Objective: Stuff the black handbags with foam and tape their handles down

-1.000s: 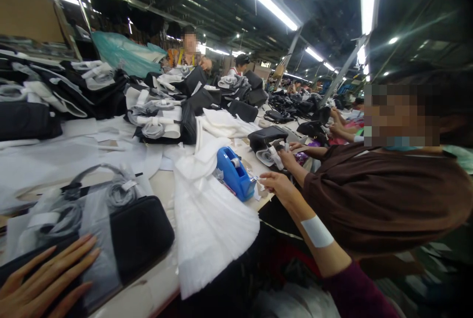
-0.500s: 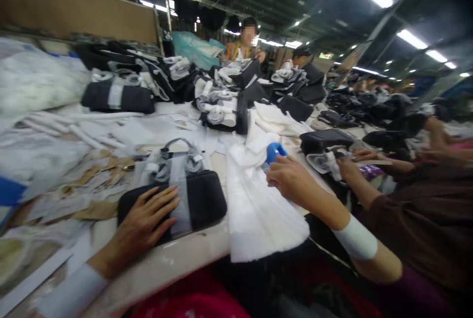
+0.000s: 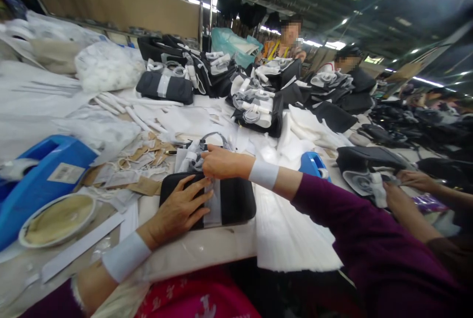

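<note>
A black bag point(image 3: 238, 202) lies flat at the table's front edge, with a pale strip point(image 3: 212, 204) running across its middle. My left hand point(image 3: 181, 204) rests on the bag's left part, palm down and fingers spread. Over the bag's back edge, by the wrapped handle parts point(image 3: 192, 156), is my right hand point(image 3: 221, 162); its fingers are curled together, and what they hold, if anything, is hidden. A blue tape dispenser point(image 3: 314, 164) stands to the right, behind the white sheets point(image 3: 291, 229).
On the left are a larger blue dispenser point(image 3: 55, 175), a round bowl point(image 3: 59, 222) and paper scraps. Black bags with wrapped handles point(image 3: 258, 106) are piled behind. At the right, a co-worker's hands point(image 3: 402, 194) handle another bag. Two people are beyond the piles.
My right hand has moved left from the small blue dispenser to the back of the bag. My left hand stays on the bag. The view has turned left, showing the large dispenser and bowl more fully.
</note>
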The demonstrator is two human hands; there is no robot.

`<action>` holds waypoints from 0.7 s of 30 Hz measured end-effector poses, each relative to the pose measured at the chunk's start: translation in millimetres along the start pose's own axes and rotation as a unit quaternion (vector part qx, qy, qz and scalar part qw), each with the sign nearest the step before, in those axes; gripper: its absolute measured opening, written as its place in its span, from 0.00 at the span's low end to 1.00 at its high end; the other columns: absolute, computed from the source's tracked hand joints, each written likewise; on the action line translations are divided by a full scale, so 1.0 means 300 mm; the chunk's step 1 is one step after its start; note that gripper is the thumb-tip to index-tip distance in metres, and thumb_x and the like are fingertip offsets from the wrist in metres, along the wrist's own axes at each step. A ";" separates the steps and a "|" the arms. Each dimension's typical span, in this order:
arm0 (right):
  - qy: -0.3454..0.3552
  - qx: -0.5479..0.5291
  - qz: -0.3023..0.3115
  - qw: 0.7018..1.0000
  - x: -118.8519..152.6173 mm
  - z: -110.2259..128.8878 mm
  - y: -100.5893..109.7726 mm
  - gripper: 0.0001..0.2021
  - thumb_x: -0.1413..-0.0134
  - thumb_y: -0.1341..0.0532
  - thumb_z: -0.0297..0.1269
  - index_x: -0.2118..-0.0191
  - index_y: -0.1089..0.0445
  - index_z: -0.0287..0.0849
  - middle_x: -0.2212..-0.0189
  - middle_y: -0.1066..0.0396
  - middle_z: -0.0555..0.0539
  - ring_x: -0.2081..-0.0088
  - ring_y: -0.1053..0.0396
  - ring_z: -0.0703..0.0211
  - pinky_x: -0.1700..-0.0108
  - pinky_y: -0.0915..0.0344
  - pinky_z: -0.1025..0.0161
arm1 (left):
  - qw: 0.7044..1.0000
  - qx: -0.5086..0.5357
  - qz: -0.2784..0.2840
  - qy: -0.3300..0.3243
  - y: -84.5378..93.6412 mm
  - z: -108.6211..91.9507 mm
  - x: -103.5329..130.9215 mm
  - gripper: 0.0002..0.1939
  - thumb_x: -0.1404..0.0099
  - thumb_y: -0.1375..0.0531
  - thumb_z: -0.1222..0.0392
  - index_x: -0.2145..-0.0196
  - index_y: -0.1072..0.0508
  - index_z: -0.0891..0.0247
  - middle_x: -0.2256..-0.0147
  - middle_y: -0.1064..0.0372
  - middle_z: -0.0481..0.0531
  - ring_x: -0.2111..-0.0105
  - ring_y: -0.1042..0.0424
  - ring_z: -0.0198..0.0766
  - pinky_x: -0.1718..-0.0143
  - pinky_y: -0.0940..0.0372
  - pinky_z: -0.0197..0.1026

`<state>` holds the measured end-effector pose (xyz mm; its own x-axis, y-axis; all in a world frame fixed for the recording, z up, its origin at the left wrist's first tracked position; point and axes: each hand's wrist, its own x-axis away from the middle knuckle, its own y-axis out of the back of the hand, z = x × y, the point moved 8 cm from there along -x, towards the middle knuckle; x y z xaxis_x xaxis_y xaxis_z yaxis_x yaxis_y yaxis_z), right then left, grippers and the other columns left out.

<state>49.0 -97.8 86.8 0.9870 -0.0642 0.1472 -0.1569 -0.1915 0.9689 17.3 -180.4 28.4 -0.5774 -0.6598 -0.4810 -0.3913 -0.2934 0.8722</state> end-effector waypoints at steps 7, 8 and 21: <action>-0.002 0.018 0.008 1.000 -0.028 0.009 -0.020 0.10 0.42 0.43 0.27 0.72 0.27 0.40 0.72 0.26 0.44 0.61 0.34 0.52 0.50 0.48 0.54 | 1.000 0.009 0.017 -0.009 -0.007 -0.004 -0.006 0.22 0.31 0.44 0.60 0.40 0.35 0.62 0.38 0.39 0.59 0.36 0.43 0.49 0.36 0.52 0.60; -0.008 0.012 -0.003 1.000 -0.026 0.009 -0.018 0.10 0.43 0.43 0.27 0.72 0.27 0.39 0.73 0.27 0.44 0.61 0.34 0.52 0.48 0.48 0.54 | 1.000 0.009 0.021 -0.008 -0.009 -0.003 -0.007 0.23 0.31 0.44 0.60 0.40 0.36 0.62 0.39 0.38 0.58 0.36 0.43 0.49 0.36 0.53 0.60; -0.187 -0.007 -0.081 0.979 0.003 -0.290 -0.062 0.18 0.51 0.31 0.39 0.56 0.33 0.39 0.52 0.31 0.40 0.50 0.40 0.47 0.50 0.48 0.54 | 0.998 -0.046 0.043 -0.031 -0.006 -0.015 -0.018 0.21 0.31 0.44 0.60 0.41 0.35 0.62 0.38 0.39 0.55 0.36 0.44 0.47 0.37 0.54 0.58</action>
<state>55.8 -9.0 86.1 0.9168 -0.3894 -0.0888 0.0030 -0.2157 0.9764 24.3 -179.5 29.8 -0.6500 -0.6419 -0.4069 -0.2726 -0.3029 0.9132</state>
